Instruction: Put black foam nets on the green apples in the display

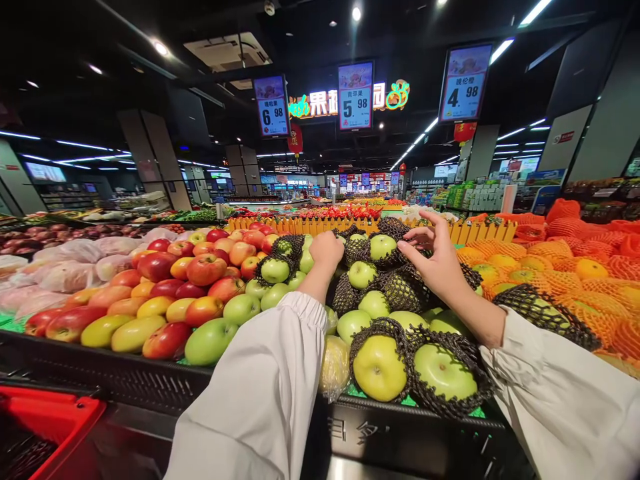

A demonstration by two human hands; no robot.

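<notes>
Pale sleeves [260, 393] run forward in the head view. The left hand [327, 249] is curled, fingers hidden; I cannot tell what, if anything, it grips. Green apples [373, 305] lie either side of it, red-yellow fruit [206, 271] farther left. The right hand [436, 257], fingers parted and empty, has its thumb just beside a netted apple [382, 247].

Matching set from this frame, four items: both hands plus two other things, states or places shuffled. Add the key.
Things:
1. left hand
2. right hand
3. oranges
4. middle price screen

States or places:
A. spread open
B. shows 5.98
C. curled inward
D. right side of the picture

Pairs: 1-C, 2-A, 3-D, 4-B
</notes>
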